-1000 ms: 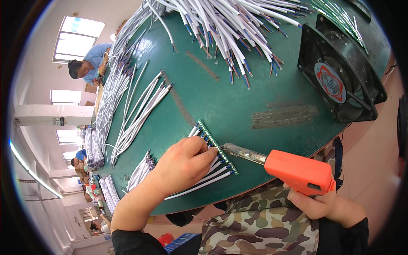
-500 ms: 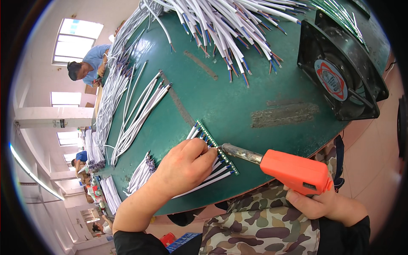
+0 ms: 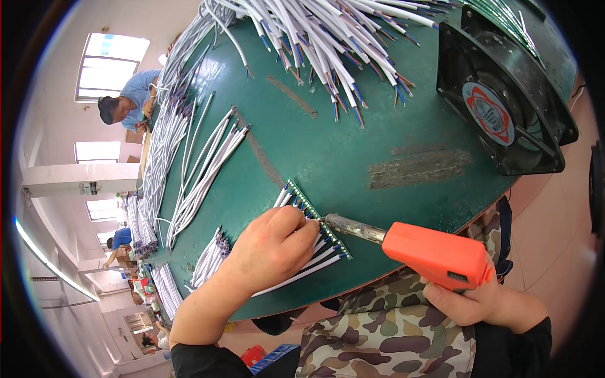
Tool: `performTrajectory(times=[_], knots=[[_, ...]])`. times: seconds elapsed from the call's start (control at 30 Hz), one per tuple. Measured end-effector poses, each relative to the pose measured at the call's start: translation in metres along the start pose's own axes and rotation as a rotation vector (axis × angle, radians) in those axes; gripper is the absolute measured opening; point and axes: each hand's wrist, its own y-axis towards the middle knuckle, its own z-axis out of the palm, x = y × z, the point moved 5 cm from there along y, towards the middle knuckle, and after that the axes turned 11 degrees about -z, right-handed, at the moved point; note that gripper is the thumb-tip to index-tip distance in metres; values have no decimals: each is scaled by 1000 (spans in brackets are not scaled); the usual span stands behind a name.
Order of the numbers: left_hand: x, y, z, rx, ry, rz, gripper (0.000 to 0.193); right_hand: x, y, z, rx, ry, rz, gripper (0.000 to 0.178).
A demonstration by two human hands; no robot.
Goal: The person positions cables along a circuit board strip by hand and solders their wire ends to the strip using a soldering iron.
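A narrow green circuit board strip (image 3: 302,197) lies on the table, with white cables (image 3: 321,259) lined up along it, their blue wire ends at its edge. My left hand (image 3: 274,246) is closed over the middle of this row, pinching a white cable at the board; its fingers hide most of what they grip. My right hand (image 3: 463,303) is wrapped round the handle of an orange soldering gun (image 3: 435,255). The gun's metal barrel (image 3: 356,228) points left, and its tip meets the strip beside my left fingertips.
A black fan (image 3: 498,107) stands at the right of the green table (image 3: 328,151). Large bundles of white cable (image 3: 315,50) lie at the far side, smaller bundles (image 3: 205,183) to the left. Green strips (image 3: 513,28) lie behind the fan. A person in blue (image 3: 135,94) sits far left.
The whole view has shifted very slightly. Both hands and the soldering gun keep almost the same place against the strip.
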Motion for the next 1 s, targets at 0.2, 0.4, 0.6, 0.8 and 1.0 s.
performTrajectory(times=[0.2, 0.4, 0.6, 0.8, 1.0], knots=[[-2, 0, -1, -2, 6, -3, 29, 2, 2, -1, -10, 36, 1, 37], [-1, 1, -1, 6, 2, 1, 29, 4, 3, -3, 1, -8, -16, 37], [1, 0, -1, 14, 1, -17, 36, 4, 0, -6, -73, 228, 86, 36], [-1, 0, -2, 6, 5, 10, 29, 5, 6, -4, -86, 135, -1, 33], [-1, 0, 0, -4, -8, 11, 29, 3, 5, -1, -27, 131, 29, 34]])
